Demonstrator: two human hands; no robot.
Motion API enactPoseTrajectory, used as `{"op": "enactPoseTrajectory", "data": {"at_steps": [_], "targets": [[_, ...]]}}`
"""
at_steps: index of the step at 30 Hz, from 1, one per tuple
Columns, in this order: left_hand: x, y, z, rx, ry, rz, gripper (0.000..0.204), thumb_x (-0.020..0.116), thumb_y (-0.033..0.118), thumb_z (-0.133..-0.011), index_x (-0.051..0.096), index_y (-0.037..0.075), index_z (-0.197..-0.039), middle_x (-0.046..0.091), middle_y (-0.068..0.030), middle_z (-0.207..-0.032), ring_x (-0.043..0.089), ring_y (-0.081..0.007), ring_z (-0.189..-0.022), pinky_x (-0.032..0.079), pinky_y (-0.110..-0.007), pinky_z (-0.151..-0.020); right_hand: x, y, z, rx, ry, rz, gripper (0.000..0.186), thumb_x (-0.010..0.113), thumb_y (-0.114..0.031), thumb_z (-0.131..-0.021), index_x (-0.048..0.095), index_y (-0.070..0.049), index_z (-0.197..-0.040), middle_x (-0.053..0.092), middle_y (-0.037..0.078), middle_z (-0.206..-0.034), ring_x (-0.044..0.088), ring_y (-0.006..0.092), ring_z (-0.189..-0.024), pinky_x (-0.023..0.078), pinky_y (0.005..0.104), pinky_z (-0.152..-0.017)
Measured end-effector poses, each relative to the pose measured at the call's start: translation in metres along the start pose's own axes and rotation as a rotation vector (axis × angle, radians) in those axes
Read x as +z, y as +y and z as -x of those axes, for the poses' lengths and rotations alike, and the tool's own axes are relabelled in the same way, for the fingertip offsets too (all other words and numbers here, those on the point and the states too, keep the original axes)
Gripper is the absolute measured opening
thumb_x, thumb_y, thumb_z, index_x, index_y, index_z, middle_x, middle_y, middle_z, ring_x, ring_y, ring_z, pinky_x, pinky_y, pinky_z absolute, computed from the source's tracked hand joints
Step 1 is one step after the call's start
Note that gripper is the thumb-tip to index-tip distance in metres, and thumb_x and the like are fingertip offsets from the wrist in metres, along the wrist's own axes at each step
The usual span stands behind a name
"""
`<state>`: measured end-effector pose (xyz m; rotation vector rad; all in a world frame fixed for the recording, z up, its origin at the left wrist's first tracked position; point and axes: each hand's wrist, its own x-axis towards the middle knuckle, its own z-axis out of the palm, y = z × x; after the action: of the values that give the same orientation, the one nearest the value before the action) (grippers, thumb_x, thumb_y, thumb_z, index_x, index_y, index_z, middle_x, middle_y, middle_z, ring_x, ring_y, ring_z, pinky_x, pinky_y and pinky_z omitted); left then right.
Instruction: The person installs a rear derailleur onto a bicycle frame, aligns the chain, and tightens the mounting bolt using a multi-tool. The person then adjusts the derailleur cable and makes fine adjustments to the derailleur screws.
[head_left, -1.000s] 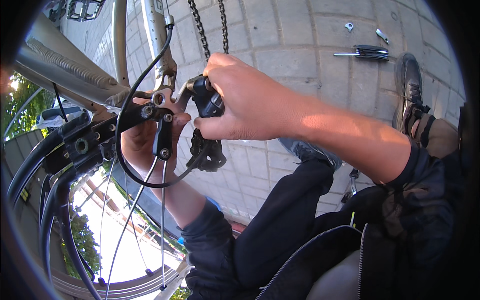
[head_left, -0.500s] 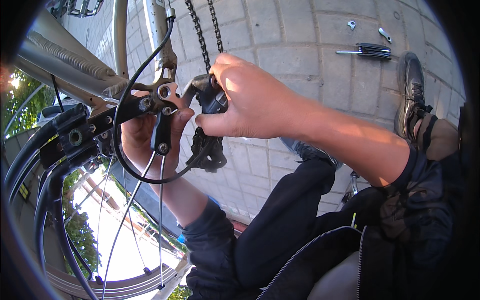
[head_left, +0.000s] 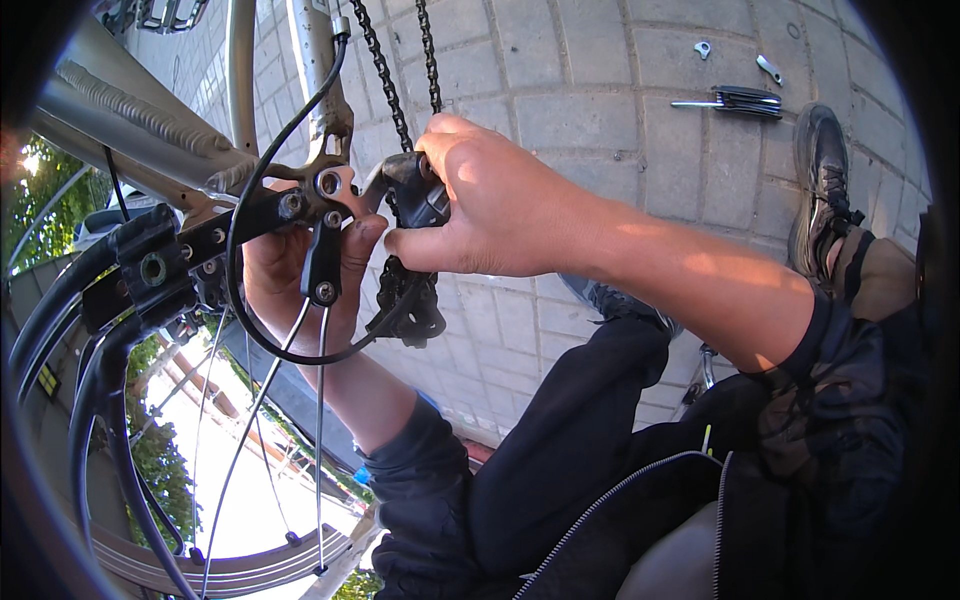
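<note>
A black rear derailleur (head_left: pixel 408 195) is gripped in my right hand (head_left: pixel 505 210), with thumb and fingers closed round its body. Its upper arm reaches toward the silver derailleur hanger (head_left: pixel 337 186) at the rear of the bicycle frame (head_left: pixel 140 110). My left hand (head_left: pixel 300 285) comes up from below, behind the black rack strut (head_left: pixel 322 260). Its thumb presses by the hanger's lower end; the other fingers are mostly hidden behind the frame. The derailleur cage (head_left: pixel 410 310) hangs under my right hand, and the chain (head_left: pixel 384 70) runs up from there. A black cable (head_left: pixel 232 240) loops round the front.
On the paving (head_left: pixel 560 60) at upper right lie a folding multi-tool (head_left: pixel 745 102) with one key out and two small metal pieces, one a silver lever (head_left: pixel 769 69). A shoe (head_left: pixel 822 180) stands beside them. Spokes and the wheel rim (head_left: pixel 260 570) are at lower left.
My right hand has shifted slightly left with the derailleur, bringing it nearer the hanger. The chain has swung a little left along with it. My left hand has stayed almost still.
</note>
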<state>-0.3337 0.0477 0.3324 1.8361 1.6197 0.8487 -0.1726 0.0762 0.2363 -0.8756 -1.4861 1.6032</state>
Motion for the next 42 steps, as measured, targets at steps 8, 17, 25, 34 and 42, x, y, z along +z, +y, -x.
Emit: {"op": "enactPoseTrajectory", "data": {"at_steps": [8, 17, 25, 34, 42], "targets": [[-0.003, 0.006, -0.005, -0.022, -0.046, -0.038, 0.056, 0.081, -0.008, -0.070, 0.050, -0.003, -0.116, 0.065, -0.0145, -0.109, 0.064, -0.0170, -0.097, 0.053, -0.031, -0.086, 0.007, -0.003, 0.000, 0.031, 0.038, -0.080, 0.041, 0.070, -0.032, -0.065, 0.059, 0.007, -0.067, 0.056, 0.025, -0.073, 0.058, 0.0349, -0.079, 0.050, 0.0402, -0.069], [-0.001, 0.003, -0.005, 0.014, -0.037, -0.027, 0.051, 0.078, -0.010, -0.072, 0.051, -0.002, -0.115, 0.066, -0.0166, -0.109, 0.064, -0.0193, -0.101, 0.052, -0.032, -0.089, 0.011, -0.002, 0.001, 0.002, 0.113, 0.060, 0.042, 0.071, -0.032, -0.066, 0.059, 0.008, -0.070, 0.057, 0.023, -0.076, 0.056, 0.0345, -0.082, 0.050, 0.0403, -0.072], [0.001, 0.002, -0.004, -0.004, 0.001, -0.030, 0.050, 0.084, 0.002, -0.071, 0.058, 0.001, -0.114, 0.067, -0.0088, -0.107, 0.064, -0.0167, -0.098, 0.048, -0.031, -0.090, 0.008, 0.000, 0.000, -0.063, 0.118, 0.103, 0.044, 0.073, -0.033, -0.067, 0.059, 0.008, -0.072, 0.056, 0.023, -0.077, 0.055, 0.0340, -0.083, 0.050, 0.0399, -0.072], [0.001, -0.001, -0.002, -0.013, 0.034, -0.040, 0.043, 0.082, 0.000, -0.072, 0.059, 0.002, -0.108, 0.067, -0.0062, -0.100, 0.063, -0.0128, -0.093, 0.049, -0.026, -0.084, 0.009, 0.002, -0.004, -0.067, 0.111, 0.133, 0.043, 0.074, -0.032, -0.067, 0.060, 0.008, -0.075, 0.054, 0.021, -0.078, 0.056, 0.0317, -0.082, 0.050, 0.0382, -0.070], [0.001, 0.006, -0.005, -0.006, -0.010, -0.045, 0.042, 0.081, -0.001, -0.073, 0.057, 0.001, -0.108, 0.064, -0.0052, -0.097, 0.061, -0.0116, -0.091, 0.048, -0.026, -0.083, 0.012, 0.002, -0.001, -0.052, 0.103, 0.032, 0.043, 0.073, -0.030, -0.067, 0.060, 0.009, -0.077, 0.054, 0.021, -0.081, 0.056, 0.0309, -0.081, 0.049, 0.0370, -0.069]]}}
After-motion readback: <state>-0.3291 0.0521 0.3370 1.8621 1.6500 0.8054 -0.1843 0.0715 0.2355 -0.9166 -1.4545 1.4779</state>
